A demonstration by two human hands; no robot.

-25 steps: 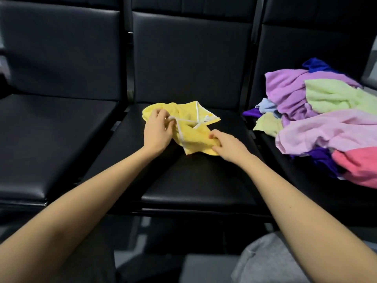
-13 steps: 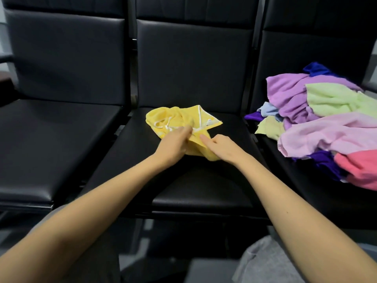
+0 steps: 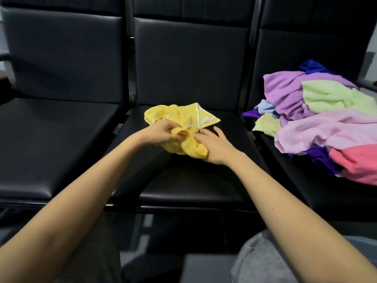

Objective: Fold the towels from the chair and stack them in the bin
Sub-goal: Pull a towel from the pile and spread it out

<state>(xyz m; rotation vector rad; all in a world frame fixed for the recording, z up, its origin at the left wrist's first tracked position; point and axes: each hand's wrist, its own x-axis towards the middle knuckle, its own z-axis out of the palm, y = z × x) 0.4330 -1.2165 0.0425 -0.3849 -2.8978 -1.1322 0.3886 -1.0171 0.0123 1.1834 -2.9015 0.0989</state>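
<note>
On the middle chair [image 3: 183, 180], a crumpled yellow towel [image 3: 179, 117] lies on the seat under both hands. The left hand [image 3: 159, 135] curls its fingers around a bunched fold, while the right hand [image 3: 218, 150] rests on the towel's near end, its fingers too blurred to tell whether they grip. A pile [image 3: 318, 127] of pink, purple and green towels lies heaped on the right chair [image 3: 306, 190].

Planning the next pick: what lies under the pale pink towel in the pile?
Beneath the pale pink towel, a dark purple towel peeks out; anything else is covered.
</note>
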